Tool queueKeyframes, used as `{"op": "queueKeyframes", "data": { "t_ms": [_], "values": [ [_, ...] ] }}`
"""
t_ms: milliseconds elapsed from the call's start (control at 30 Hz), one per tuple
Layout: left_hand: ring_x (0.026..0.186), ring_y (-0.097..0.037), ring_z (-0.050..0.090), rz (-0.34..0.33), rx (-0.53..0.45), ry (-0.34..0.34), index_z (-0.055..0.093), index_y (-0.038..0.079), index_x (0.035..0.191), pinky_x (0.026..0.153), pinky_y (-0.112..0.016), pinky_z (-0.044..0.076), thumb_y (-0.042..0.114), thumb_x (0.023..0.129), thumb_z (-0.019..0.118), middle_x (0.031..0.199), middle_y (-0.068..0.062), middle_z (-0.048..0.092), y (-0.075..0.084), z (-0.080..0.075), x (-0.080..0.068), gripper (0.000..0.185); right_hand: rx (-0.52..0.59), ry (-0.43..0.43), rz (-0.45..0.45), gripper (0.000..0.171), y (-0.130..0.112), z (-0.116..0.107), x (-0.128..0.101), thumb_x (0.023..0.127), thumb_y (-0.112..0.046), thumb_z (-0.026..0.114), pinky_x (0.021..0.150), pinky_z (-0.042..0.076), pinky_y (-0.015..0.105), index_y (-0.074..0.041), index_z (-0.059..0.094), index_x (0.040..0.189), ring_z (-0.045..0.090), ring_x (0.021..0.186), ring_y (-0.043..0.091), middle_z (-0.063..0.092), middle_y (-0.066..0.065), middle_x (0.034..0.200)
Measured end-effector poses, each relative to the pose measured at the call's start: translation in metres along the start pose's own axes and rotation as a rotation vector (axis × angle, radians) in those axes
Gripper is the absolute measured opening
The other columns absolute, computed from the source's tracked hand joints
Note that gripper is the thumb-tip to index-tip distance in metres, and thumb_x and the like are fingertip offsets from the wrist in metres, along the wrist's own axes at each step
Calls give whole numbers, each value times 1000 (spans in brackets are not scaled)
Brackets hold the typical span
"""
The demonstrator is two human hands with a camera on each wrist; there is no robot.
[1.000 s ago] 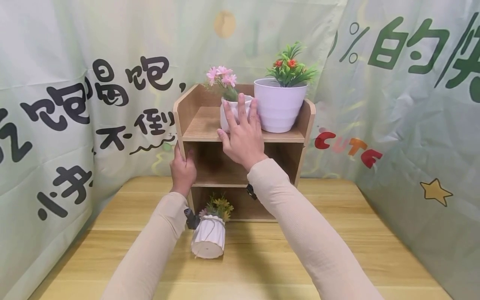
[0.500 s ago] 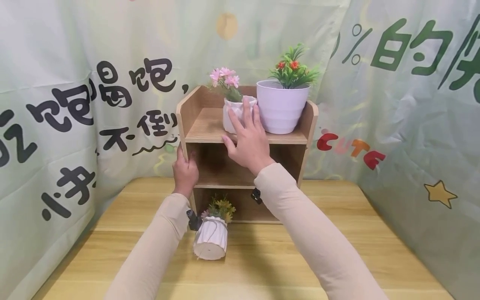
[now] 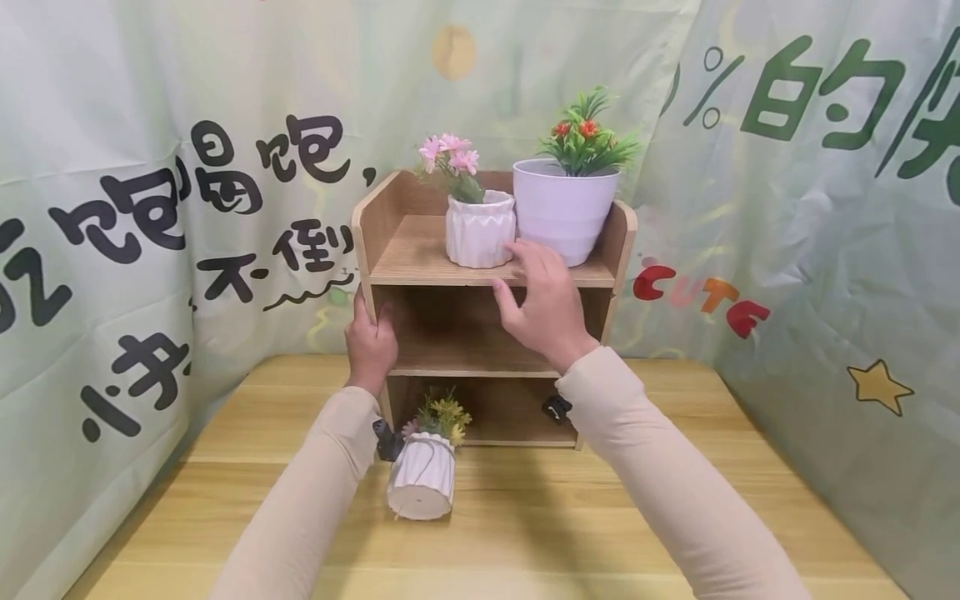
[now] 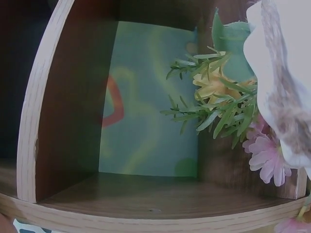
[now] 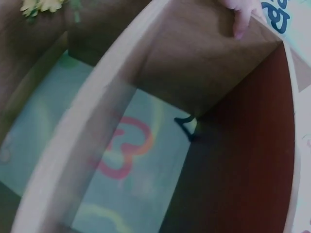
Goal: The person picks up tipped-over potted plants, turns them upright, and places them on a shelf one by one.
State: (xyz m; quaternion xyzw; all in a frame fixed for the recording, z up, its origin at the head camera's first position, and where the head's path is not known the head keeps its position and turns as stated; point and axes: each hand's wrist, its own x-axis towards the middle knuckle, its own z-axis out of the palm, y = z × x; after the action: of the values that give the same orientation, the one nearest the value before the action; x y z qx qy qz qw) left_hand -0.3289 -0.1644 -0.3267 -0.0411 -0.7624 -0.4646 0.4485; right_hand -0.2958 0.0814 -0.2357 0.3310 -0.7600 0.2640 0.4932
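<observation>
A three-tier wooden shelf (image 3: 420,254) stands on the table. On its top tier a small white ribbed pot with pink flowers (image 3: 480,232) stands upright beside a larger pale pot with a green, red-flowered plant (image 3: 564,212). My left hand (image 3: 371,327) grips the shelf's left side panel; its fingertips (image 5: 240,22) show in the right wrist view. My right hand (image 3: 536,287) hovers with relaxed fingers before the top tier's front edge, below the larger pot, holding nothing. Another white ribbed pot with yellow flowers (image 3: 422,483) lies tipped on the table; its flowers (image 4: 218,97) show in the left wrist view.
The wooden table (image 3: 675,500) is walled in by pale green printed cloth (image 3: 112,250) on the left, back and right. The shelf's middle tier (image 3: 442,333) and bottom tier (image 3: 502,412) are open at the front, with cloth showing behind.
My right hand has let go of the small pink-flowered pot and drawn back down and to the right. The pot stays on the top tier. The left hand has not moved.
</observation>
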Motion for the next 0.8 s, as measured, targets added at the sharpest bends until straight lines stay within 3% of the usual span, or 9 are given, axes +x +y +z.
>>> {"op": "queueKeyframes", "data": {
  "t_ms": [267, 467, 600, 800],
  "values": [
    [96, -51, 62, 6, 1, -7, 39, 4, 144, 87, -58, 47, 22, 100, 51, 104, -37, 62, -1, 0, 0, 49, 36, 344, -73, 41, 28, -12, -27, 83, -9, 62, 106, 34, 46, 9, 55, 119, 49, 121, 39, 57, 26, 125],
    [97, -50, 62, -2, 6, -3, 39, 3, 143, 87, -58, 47, 22, 100, 50, 105, -36, 62, 1, -2, 1, 48, 25, 501, -7, 52, 51, -15, -47, 78, -7, 65, 108, 31, 48, 6, 49, 125, 42, 129, 37, 49, 24, 135],
    [94, -51, 62, 8, 14, 1, 40, 2, 142, 86, -58, 47, 22, 100, 50, 100, -37, 63, 0, -1, 1, 47, 8, 499, 73, 58, 66, -12, -61, 79, -9, 64, 110, 29, 47, 6, 43, 131, 38, 134, 34, 45, 25, 139],
    [98, -52, 61, 34, 12, 5, 41, 2, 141, 87, -58, 47, 21, 100, 52, 104, -36, 62, -3, 1, 1, 47, 8, 396, 239, 67, 83, -3, -77, 82, -11, 64, 109, 31, 45, 6, 34, 139, 42, 131, 35, 42, 26, 141]
  ]
}}
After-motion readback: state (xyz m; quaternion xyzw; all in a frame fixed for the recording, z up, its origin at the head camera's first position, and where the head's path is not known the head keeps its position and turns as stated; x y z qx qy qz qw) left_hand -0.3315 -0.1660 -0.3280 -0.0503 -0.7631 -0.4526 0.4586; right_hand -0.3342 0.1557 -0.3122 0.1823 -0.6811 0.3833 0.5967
